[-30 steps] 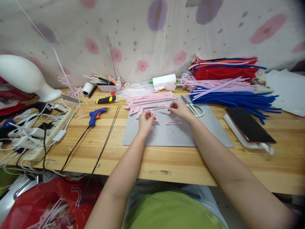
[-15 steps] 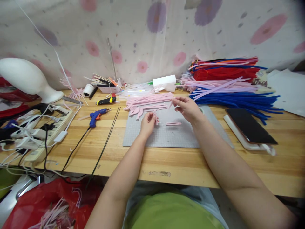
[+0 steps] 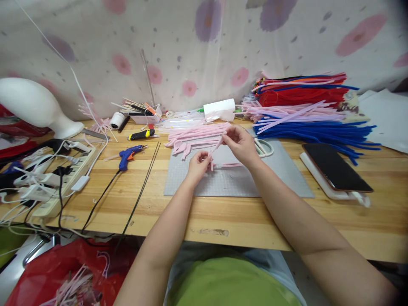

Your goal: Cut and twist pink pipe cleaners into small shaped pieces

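Pink pipe cleaner strip (image 3: 217,145): my right hand (image 3: 240,144) pinches the upper end, my left hand (image 3: 198,163) pinches the lower end. Both are above the grey cutting mat (image 3: 236,182) on the worktop (image 3: 223,216).

Out on the wooden table (image 3: 223,216), a grey cutting mat (image 3: 280,174) sits centre, scissors (image 3: 264,147) lying on its far edge. To the right, a dark phone (image 3: 336,167) rests on a white case. Behind it, blue pipe cleaners (image 3: 318,132) are piled below a red bundle (image 3: 299,96). Left side now: a blue glue gun (image 3: 129,154) and a black-and-yellow utility knife (image 3: 142,134) lie flat. A power strip (image 3: 60,176) sits tangled in cables, and a white foam head form (image 3: 35,106) lies by the flowered cloth (image 3: 204,42).
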`<state>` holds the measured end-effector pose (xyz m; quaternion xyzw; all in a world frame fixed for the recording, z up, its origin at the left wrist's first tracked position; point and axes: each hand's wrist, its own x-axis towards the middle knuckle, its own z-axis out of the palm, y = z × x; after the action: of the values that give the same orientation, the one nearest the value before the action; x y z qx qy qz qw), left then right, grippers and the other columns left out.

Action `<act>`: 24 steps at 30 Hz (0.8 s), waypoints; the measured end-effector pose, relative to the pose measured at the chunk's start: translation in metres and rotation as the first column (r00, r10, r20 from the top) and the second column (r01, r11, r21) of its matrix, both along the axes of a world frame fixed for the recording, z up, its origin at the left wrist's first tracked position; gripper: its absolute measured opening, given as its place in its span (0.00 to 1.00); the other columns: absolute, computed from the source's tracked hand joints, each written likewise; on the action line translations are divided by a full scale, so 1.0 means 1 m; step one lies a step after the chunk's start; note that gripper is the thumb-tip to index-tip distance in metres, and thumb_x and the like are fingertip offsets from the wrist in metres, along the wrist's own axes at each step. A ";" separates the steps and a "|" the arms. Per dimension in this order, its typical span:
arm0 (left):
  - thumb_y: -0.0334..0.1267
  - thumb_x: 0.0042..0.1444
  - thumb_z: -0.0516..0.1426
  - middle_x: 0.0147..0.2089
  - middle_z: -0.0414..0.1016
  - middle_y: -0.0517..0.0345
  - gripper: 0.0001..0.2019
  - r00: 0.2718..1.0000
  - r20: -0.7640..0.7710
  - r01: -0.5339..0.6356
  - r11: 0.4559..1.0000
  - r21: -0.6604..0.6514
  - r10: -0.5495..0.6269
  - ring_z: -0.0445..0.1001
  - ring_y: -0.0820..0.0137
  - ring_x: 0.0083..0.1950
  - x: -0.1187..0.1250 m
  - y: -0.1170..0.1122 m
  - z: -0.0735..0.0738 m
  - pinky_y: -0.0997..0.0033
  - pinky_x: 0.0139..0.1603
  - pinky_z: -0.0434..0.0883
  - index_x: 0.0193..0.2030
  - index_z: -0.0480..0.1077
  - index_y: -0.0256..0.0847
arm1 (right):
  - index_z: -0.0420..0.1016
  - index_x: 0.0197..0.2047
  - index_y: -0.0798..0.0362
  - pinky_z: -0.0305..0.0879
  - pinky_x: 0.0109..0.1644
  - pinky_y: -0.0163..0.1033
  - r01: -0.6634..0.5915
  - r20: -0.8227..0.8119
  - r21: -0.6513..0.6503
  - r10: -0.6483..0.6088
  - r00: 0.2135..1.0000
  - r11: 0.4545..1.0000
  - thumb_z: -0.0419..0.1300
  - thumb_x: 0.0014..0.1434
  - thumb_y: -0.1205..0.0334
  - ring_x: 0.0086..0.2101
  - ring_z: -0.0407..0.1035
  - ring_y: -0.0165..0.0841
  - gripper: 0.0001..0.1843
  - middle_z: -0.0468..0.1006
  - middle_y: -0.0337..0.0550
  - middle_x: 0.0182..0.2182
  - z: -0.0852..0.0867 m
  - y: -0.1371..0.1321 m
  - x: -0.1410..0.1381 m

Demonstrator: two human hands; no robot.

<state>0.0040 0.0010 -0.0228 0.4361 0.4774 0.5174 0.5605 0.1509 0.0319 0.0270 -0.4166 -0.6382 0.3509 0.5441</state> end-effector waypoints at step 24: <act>0.43 0.43 0.59 0.29 0.71 0.58 0.14 0.993 -0.120 0.016 0.991 0.133 0.000 0.73 0.73 0.29 -0.001 0.002 -0.006 0.77 0.26 0.66 0.34 0.66 0.36 | 0.63 0.32 0.52 0.62 0.31 0.34 0.040 0.079 0.015 -0.041 0.996 0.999 0.57 0.48 0.62 0.25 0.63 0.25 0.07 0.66 0.34 0.24 -0.013 0.005 -0.007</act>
<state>0.0035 0.0030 -0.0288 0.5048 0.4726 0.5189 0.5026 0.1444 0.0372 0.0143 -0.4395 -0.6531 0.3185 0.5281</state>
